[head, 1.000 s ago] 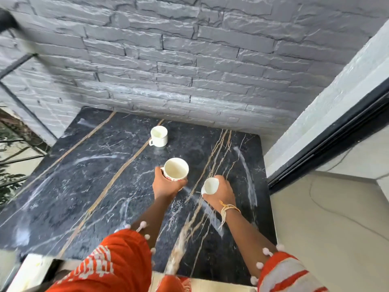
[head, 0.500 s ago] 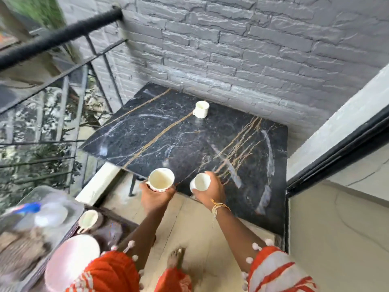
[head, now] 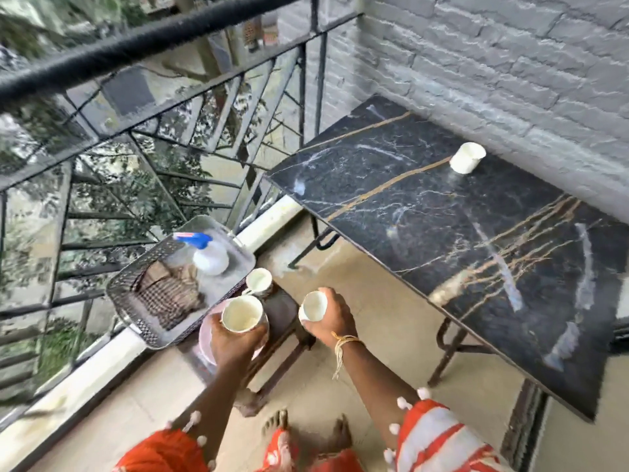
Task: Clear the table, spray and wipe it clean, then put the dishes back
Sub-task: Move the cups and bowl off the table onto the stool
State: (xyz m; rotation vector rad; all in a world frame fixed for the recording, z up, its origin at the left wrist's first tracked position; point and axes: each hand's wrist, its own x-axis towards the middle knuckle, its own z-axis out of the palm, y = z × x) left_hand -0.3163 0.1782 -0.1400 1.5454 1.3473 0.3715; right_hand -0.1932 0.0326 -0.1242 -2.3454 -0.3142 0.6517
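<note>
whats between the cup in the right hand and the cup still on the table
In the head view, nothing stands between the small cup held by the right hand and the lone cup: only floor, then bare dark marble table.

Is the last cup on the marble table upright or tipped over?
Upright. The white cup stands on its base on the marble table near the brick wall, rim facing up. Whether anything is inside cannot be told.

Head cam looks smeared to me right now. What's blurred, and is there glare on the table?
Head view: motion blur smears the railing, the trees behind it and the table's near corner; wide-angle bending curves the railing. Pale streaky sheen on the tabletop, no hard glare. Soft daylight, faint shadows. The cups in the left hand and right hand stay readable.
</note>
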